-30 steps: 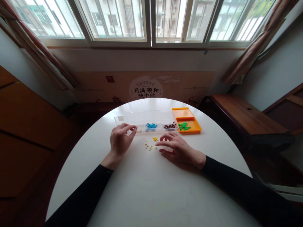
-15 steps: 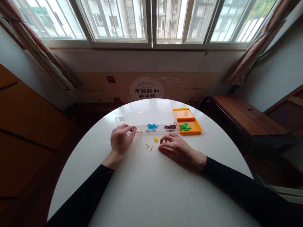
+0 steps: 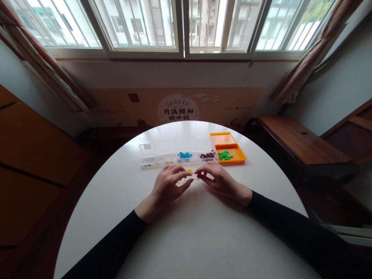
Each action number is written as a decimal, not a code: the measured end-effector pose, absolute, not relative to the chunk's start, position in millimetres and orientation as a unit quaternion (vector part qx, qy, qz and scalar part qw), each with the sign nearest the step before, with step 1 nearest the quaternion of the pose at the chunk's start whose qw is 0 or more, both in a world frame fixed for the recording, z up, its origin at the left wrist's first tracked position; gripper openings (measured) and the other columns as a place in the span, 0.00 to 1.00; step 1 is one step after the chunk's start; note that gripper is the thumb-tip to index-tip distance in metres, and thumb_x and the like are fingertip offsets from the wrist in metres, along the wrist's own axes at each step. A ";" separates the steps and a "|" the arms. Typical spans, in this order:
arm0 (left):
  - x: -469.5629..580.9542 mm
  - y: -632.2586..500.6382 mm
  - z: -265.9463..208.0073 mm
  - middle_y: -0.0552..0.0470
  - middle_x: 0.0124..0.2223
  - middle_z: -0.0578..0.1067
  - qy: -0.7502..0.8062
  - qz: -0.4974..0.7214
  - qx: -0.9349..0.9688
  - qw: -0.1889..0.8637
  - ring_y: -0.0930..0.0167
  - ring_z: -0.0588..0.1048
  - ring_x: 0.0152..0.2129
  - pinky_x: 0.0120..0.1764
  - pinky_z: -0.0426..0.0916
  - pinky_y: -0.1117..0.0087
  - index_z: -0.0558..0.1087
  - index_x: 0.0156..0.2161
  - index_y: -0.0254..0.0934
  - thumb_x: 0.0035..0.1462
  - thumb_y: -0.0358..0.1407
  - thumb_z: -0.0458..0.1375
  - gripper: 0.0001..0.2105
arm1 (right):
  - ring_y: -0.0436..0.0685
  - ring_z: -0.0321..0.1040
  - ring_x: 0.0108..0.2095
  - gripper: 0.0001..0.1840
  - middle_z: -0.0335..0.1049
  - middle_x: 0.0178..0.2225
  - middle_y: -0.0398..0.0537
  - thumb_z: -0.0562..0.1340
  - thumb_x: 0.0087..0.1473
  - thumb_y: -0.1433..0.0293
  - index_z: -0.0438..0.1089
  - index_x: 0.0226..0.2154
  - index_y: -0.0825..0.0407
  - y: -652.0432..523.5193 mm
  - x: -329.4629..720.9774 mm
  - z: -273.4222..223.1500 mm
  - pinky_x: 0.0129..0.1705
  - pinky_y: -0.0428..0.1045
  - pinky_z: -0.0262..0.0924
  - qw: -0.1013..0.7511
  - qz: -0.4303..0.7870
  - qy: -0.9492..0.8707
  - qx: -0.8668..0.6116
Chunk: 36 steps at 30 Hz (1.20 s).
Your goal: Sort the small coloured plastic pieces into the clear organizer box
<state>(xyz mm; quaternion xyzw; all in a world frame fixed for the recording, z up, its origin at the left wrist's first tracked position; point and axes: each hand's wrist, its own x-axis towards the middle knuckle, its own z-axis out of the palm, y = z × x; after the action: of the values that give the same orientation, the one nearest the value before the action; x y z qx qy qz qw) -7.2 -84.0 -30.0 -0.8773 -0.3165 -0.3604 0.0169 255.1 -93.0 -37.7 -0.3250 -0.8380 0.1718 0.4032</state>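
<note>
Fingertips of both hands are meeting over a few small yellow pieces (image 3: 189,171) on the white table (image 3: 186,232); left hand (image 3: 170,187) and right hand (image 3: 220,181) are curling narrow, and any grip is unclear. Beyond them one clear four-compartment box (image 3: 177,150) and one orange tray (image 3: 229,152) are sitting side by side.

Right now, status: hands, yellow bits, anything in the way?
Left hand and right hand both down at the loose yellow pieces on the white table, fingertips on them; grip unclear. Clear box and orange tray just behind. Nothing between.
</note>
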 end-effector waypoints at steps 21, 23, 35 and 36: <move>-3.1 -86.2 -34.1 0.53 0.40 0.86 -0.321 -0.353 -0.879 0.004 0.68 0.83 0.37 0.43 0.72 0.62 0.85 0.45 0.47 0.72 0.39 0.66 0.04 | 0.57 0.79 0.42 0.05 0.80 0.42 0.47 0.65 0.71 0.71 0.71 0.47 0.47 -95.4 253.4 -39.5 0.48 0.54 0.75 0.409 0.224 -0.816 -0.340; -3.8 -85.7 -33.7 0.52 0.40 0.86 -0.328 -0.357 -0.875 -0.003 0.68 0.83 0.37 0.44 0.73 0.61 0.85 0.44 0.46 0.72 0.39 0.66 0.05 | 0.58 0.77 0.40 0.06 0.79 0.40 0.47 0.65 0.69 0.73 0.70 0.46 0.47 -95.9 253.5 -38.8 0.46 0.54 0.73 0.412 0.192 -0.815 -0.359; -10.3 -82.5 -30.9 0.51 0.41 0.85 -0.388 -0.384 -0.838 -0.002 0.65 0.83 0.39 0.47 0.73 0.60 0.85 0.45 0.46 0.73 0.40 0.64 0.07 | 0.61 0.73 0.40 0.09 0.74 0.37 0.48 0.66 0.64 0.74 0.72 0.47 0.48 -90.8 262.2 -47.4 0.45 0.55 0.69 0.363 0.096 -0.822 -0.429; -11.5 -81.6 -30.0 0.51 0.41 0.85 -0.391 -0.385 -0.836 0.007 0.65 0.83 0.39 0.47 0.73 0.60 0.85 0.45 0.45 0.73 0.40 0.64 0.07 | 0.61 0.73 0.40 0.09 0.74 0.37 0.48 0.67 0.65 0.73 0.72 0.47 0.48 -90.9 262.8 -47.2 0.45 0.55 0.69 0.359 0.096 -0.821 -0.433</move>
<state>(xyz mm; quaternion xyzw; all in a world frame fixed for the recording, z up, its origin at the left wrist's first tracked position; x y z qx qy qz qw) -11.5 -81.6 -30.0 -0.8359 -0.3914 -0.3846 0.0067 262.8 -90.9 -47.2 -0.4330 -0.8214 0.0959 0.3588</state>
